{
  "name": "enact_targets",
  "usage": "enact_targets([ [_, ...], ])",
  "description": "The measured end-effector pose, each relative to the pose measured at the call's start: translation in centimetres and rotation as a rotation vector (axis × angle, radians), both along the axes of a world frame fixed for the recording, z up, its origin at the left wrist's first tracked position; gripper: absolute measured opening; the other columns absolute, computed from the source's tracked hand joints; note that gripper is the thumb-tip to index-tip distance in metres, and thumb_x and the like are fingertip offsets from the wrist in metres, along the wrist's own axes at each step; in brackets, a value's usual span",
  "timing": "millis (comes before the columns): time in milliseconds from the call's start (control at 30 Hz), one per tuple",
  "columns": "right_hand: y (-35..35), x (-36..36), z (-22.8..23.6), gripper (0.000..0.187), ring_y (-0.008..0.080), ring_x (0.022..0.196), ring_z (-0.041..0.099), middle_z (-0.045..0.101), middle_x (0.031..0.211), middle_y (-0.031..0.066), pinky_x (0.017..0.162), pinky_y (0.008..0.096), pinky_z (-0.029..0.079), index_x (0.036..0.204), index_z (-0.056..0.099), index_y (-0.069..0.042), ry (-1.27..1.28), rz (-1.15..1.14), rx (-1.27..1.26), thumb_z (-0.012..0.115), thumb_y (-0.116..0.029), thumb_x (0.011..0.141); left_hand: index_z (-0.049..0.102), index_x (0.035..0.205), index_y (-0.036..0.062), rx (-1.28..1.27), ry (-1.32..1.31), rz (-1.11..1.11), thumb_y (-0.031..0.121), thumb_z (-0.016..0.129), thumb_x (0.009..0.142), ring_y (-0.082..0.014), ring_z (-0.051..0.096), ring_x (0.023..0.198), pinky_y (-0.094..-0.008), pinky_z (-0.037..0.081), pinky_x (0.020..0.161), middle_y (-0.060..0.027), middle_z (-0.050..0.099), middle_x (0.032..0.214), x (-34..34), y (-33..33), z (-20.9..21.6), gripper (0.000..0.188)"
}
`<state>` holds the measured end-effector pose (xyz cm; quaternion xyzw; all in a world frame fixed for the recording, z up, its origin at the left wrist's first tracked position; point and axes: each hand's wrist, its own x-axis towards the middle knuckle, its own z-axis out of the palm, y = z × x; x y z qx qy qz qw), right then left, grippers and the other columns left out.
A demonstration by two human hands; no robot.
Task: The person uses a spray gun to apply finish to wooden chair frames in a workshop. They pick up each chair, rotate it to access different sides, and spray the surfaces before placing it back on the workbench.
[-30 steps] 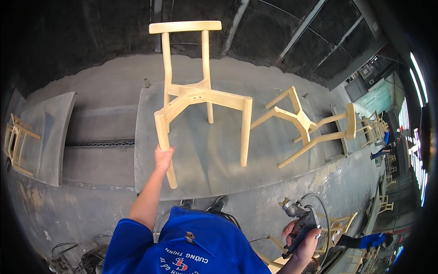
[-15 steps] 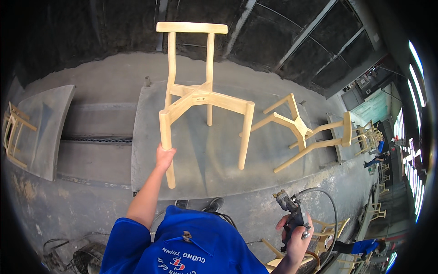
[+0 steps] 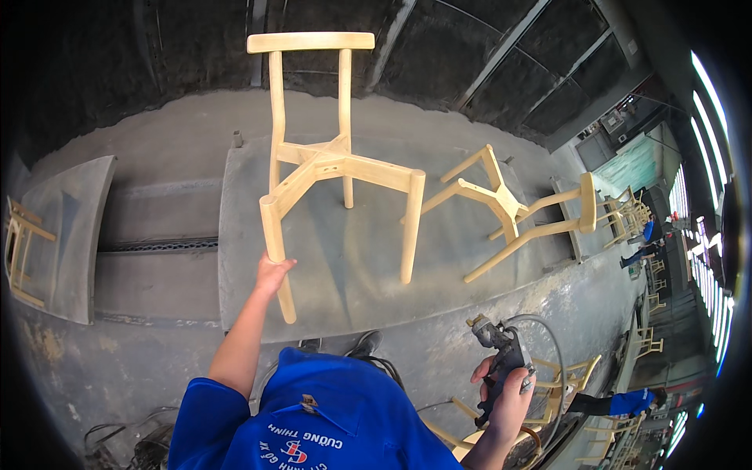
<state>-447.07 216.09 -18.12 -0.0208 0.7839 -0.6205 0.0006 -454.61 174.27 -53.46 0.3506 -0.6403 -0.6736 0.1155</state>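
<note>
Two bare wooden chair frames lie on the grey work platform (image 3: 196, 258): one chair frame (image 3: 329, 160) upended, a second frame (image 3: 509, 207) tipped beside it. The left hand (image 3: 270, 276) wraps closed around the upended frame's near leg, while the right hand (image 3: 509, 395) grips a power tool (image 3: 501, 348) tightly, well apart from both.

A chair frame (image 3: 329, 164) stands on the platform (image 3: 235, 298), another chair frame (image 3: 509, 207) lying right.

Grey dusty concrete floor (image 3: 157, 368); dark wall (image 3: 117, 70) behind; bright windows (image 3: 709, 102) at right.
</note>
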Motion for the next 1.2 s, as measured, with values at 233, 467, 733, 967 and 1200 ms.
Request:
enact_targets([
  [233,0.4,-0.7,-1.7,0.079,0.0153,0.063,0.063,0.065,0.077,0.0121,0.044,0.0217,0.040,0.122,0.054,0.006,-0.122,0.023,-0.030,0.055,-0.068,0.095,0.040,0.151,0.0014,0.025,-0.086,-0.440,0.046,0.074,0.093,-0.0235,0.060,0.121,-0.0391,0.046,0.105,-0.0150,0.060,0.135,2.2,-2.5,2.0,0.080],
  [467,1.0,-0.4,-2.9,0.076,0.0154,0.064,0.065,0.065,0.077,0.0118,0.043,0.0214,0.040,0.122,0.053,0.004,-0.198,-0.058,-0.062,0.052,-0.068,0.097,0.038,0.153,0.0014,0.665,0.164,-0.433,0.085,0.041,0.090,-0.0301,0.059,0.126,-0.0457,0.048,0.105,-0.0210,0.058,0.139,-2.2,-10.2,9.5,0.104],
  [733,1.7,0.0,-2.7,0.072,0.0153,0.064,0.064,0.065,0.078,0.0112,0.043,0.0216,0.039,0.124,0.052,0.002,-0.144,-0.105,-0.071,0.051,-0.065,0.099,0.054,0.122,0.0057,0.686,-0.170,-0.524,0.064,0.064,0.091,-0.0180,0.059,0.061,-0.0316,0.050,0.055,-0.0085,0.062,0.086,-7.4,-2.3,7.4,0.067],
  [967,2.2,-2.1,-1.4,0.071,0.0142,0.066,0.065,0.066,0.080,0.0103,0.044,0.0209,0.039,0.127,0.053,0.002,-0.179,-0.157,-0.047,0.052,-0.064,0.100,0.051,0.117,0.0083,0.761,-0.141,-0.359,0.057,0.067,0.091,-0.0148,0.053,0.057,-0.0297,0.043,0.050,-0.0047,0.056,0.077,-1.7,0.3,4.8,0.058],
  [1200,2.3,-3.5,-1.1,0.070,0.0126,0.064,0.063,0.066,0.077,0.0099,0.045,0.0212,0.040,0.125,0.054,0.001,-0.153,-0.111,-0.011,0.053,-0.064,0.099,0.052,0.117,0.0123,0.749,-0.057,-0.168,0.058,0.067,0.090,-0.0154,0.052,0.052,-0.0301,0.043,0.047,-0.0039,0.056,0.075,3.2,-0.9,3.3,0.055],
])
